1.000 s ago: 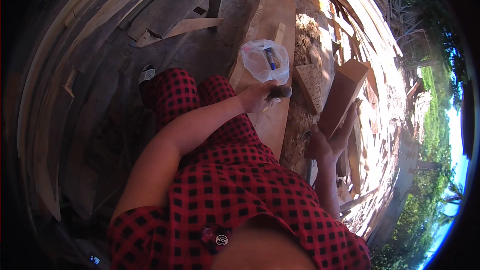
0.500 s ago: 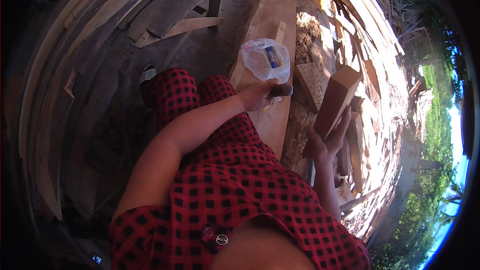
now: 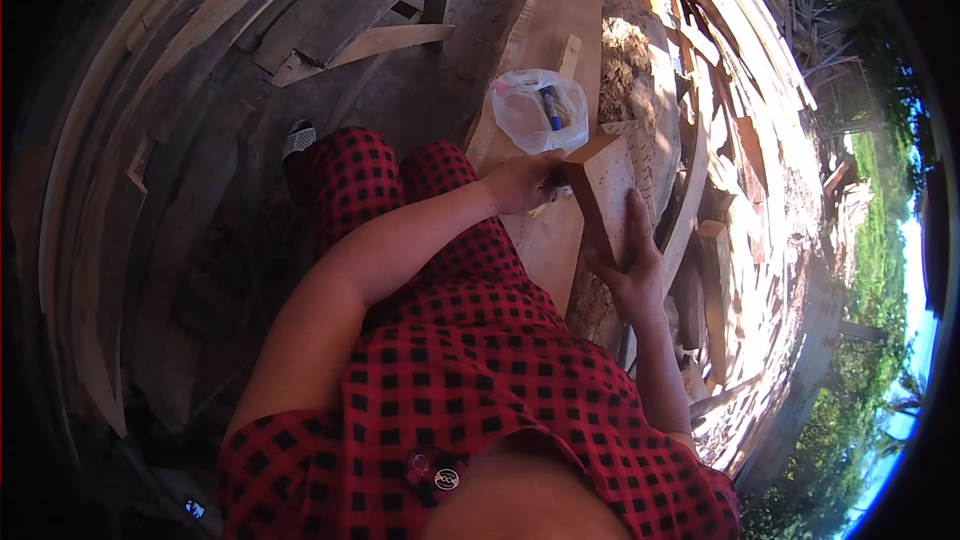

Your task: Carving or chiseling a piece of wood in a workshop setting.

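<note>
A rectangular wooden block (image 3: 612, 180) is gripped in my right hand (image 3: 636, 268), thumb on one side and fingers along the other. Small dark specks dot its pale broad face, and its far end tilts up beside my left hand (image 3: 523, 183). My left fingers are closed around a dark, round-ended stick, now mostly hidden by the hand and the block. Whether block and stick touch, I cannot tell. Just beyond my left hand, a clear plastic bag (image 3: 515, 120) with a blue pen-like item (image 3: 552, 112) inside rests on a long wooden plank (image 3: 555, 0).
Sawdust and wood scraps (image 3: 625, 45) lie right of the plank, with a sunlit heap of offcuts (image 3: 715, 240) farther right. Stacked boards (image 3: 150, 70) curve along the left. A thin wooden strip (image 3: 395, 38) lies on the floor ahead.
My right hand has brought the wooden block leftward, up beside my left hand, and turned it so its speckled broad face shows. My left hand has barely moved; its stick is now mostly covered.
</note>
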Demonstrator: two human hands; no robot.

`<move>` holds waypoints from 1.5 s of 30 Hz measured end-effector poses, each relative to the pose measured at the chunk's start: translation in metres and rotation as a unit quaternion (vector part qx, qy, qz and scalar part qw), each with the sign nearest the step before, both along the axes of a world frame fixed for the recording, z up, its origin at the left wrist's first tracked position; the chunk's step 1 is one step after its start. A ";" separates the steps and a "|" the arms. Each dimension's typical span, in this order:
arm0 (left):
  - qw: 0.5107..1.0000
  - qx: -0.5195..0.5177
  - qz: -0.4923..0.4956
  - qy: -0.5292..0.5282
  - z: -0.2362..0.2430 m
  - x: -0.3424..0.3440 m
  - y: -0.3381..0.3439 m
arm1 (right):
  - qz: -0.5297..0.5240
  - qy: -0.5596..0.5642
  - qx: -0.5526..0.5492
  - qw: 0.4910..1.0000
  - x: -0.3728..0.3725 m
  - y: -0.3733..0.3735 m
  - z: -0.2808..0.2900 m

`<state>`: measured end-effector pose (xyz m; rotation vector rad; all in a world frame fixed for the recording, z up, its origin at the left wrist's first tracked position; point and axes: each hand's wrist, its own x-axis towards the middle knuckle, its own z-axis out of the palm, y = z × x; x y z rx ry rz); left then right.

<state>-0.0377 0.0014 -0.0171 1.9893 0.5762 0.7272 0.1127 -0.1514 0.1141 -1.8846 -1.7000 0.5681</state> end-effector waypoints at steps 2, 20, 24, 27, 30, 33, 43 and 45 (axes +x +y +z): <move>1.000 0.021 0.002 0.022 -0.005 -0.003 0.004 | -0.022 0.014 -0.057 0.998 -0.002 0.000 0.012; 0.999 -0.009 -0.005 -0.032 -0.013 -0.003 0.012 | -0.062 0.059 0.111 0.990 0.002 0.010 0.031; 0.999 -0.035 0.009 -0.003 -0.015 -0.012 0.013 | -0.061 0.008 0.075 0.995 -0.012 0.012 0.026; 0.997 0.019 0.028 0.066 -0.006 -0.020 0.004 | -0.063 0.187 -0.089 0.976 -0.016 0.015 0.012; 0.996 0.001 0.036 0.076 -0.003 -0.010 0.001 | -0.052 0.123 -0.022 0.991 -0.007 0.009 0.004; 0.997 -0.037 0.032 0.062 -0.008 -0.001 -0.001 | -0.067 0.189 -0.052 0.978 -0.021 0.010 0.017; 0.939 -0.303 0.113 -0.116 -0.017 -0.013 -0.004 | -0.037 0.241 -0.084 0.966 -0.034 0.022 0.010; 0.944 -0.268 0.155 -0.113 -0.042 -0.013 0.002 | -0.045 0.261 -0.089 0.960 -0.039 0.023 0.011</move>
